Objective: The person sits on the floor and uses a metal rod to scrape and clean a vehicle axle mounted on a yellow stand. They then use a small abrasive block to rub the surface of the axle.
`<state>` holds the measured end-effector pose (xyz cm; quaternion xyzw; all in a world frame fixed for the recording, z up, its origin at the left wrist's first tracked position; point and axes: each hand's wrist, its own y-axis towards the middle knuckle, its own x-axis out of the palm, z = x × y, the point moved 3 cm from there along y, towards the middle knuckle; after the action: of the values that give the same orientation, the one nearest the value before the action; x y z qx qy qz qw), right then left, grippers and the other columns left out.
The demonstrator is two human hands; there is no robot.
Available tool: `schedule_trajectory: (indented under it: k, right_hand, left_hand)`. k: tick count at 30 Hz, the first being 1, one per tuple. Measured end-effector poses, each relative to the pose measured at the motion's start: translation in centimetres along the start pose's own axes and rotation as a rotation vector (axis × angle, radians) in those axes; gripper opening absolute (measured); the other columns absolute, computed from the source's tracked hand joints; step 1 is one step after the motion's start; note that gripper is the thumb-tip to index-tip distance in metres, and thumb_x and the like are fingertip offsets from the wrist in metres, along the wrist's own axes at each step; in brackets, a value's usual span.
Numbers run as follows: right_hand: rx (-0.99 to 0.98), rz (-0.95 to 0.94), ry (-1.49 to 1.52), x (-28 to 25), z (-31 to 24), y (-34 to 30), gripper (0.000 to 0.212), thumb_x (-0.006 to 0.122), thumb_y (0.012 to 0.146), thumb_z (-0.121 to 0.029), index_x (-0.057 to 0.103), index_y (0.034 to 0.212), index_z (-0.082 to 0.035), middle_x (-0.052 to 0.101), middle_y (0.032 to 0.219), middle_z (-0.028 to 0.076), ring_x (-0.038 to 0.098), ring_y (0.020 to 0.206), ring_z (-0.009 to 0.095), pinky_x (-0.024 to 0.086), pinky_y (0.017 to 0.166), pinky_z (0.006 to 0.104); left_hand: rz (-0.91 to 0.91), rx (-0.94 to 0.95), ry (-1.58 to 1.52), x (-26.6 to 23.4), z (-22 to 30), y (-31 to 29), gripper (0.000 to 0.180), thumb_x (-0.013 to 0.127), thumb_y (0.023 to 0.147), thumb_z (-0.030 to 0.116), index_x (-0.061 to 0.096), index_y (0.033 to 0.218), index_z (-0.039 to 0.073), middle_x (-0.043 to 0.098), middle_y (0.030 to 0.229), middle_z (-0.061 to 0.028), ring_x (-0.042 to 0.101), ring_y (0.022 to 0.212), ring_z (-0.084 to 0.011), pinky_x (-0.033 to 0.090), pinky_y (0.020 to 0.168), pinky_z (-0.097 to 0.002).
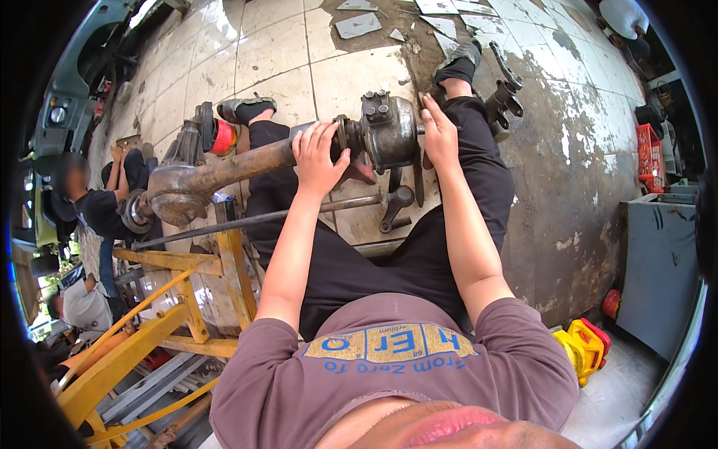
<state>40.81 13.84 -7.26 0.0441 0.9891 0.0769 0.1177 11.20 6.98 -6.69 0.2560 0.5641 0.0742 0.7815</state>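
A greasy vehicle axle point(243, 162) lies across in front of me, with its bulging differential housing point(178, 191) to the left. My left hand point(318, 161) curves over the axle tube close to its flange, thumb spread to the side. At the tube's right end sits a dark metal brake caliper point(389, 129) with bolts on top. My right hand point(440, 135) is stretched out beside a thin dark disc edge just right of the caliper; its palm side is partly hidden. Below the axle runs a long metal rod point(292, 214) with a round bushing end point(402, 197).
A yellow metal stand point(191, 288) is at the left, near two other people. Broken tiles point(359, 25) lie on the far floor. A metal bracket point(505, 97) stands past my right knee. At the right are a grey cabinet point(658, 254) and a yellow-red plastic item point(580, 348).
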Motion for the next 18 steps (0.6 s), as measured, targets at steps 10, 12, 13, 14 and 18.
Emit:
schedule_trajectory:
  k: [10,12,13,14,18]
  right_hand:
    - [-0.258,0.036,-0.008,0.2,-1.6,-1.2,0.041,0.059,0.117,-0.014,0.067,0.155,-0.001,0.069,0.159,0.019,0.062,0.152,0.027,0.043,0.127,0.0365]
    - [0.022,-0.068,-0.045,0.6,-0.1,-0.4,0.040,0.060,0.116,-0.013,0.067,0.154,0.000,0.068,0.160,0.019,0.063,0.151,0.027,0.043,0.126,0.0365]
    - [0.173,-0.063,-0.026,0.5,0.6,0.1,0.040,0.060,0.116,-0.013,0.068,0.153,0.000,0.068,0.160,0.019,0.063,0.150,0.027,0.044,0.126,0.0364]
    - [0.087,-0.016,-0.018,0.0,0.5,-0.2,0.040,0.060,0.116,-0.013,0.068,0.153,0.001,0.068,0.159,0.019,0.063,0.150,0.026,0.044,0.126,0.0364]
    - [-0.116,-0.034,-0.044,0.3,-0.1,-0.9,0.040,0.059,0.117,-0.016,0.068,0.153,0.001,0.068,0.160,0.019,0.063,0.150,0.025,0.044,0.126,0.0362]
  left_hand:
    - [0.002,0.007,-0.002,0.1,0.0,0.2,0.068,0.081,0.091,0.038,0.063,0.152,0.016,0.065,0.154,-0.0055,0.052,0.151,-0.0295,0.028,0.132,-0.0555]
    - [0.004,0.012,-0.002,0.1,0.0,0.2,0.068,0.081,0.091,0.038,0.063,0.153,0.016,0.065,0.154,-0.0056,0.052,0.151,-0.0296,0.028,0.132,-0.0556]
    - [0.003,0.012,-0.001,0.2,0.0,0.3,0.068,0.081,0.091,0.038,0.063,0.153,0.016,0.065,0.154,-0.0056,0.052,0.151,-0.0297,0.028,0.132,-0.0557]
    - [0.002,0.013,0.001,0.3,0.1,0.3,0.068,0.081,0.091,0.038,0.063,0.153,0.016,0.065,0.154,-0.0057,0.052,0.151,-0.0298,0.029,0.132,-0.0557]
    - [0.005,0.010,0.005,0.2,-0.3,0.0,0.068,0.081,0.091,0.039,0.063,0.152,0.016,0.065,0.154,-0.0056,0.052,0.151,-0.0298,0.029,0.132,-0.0562]
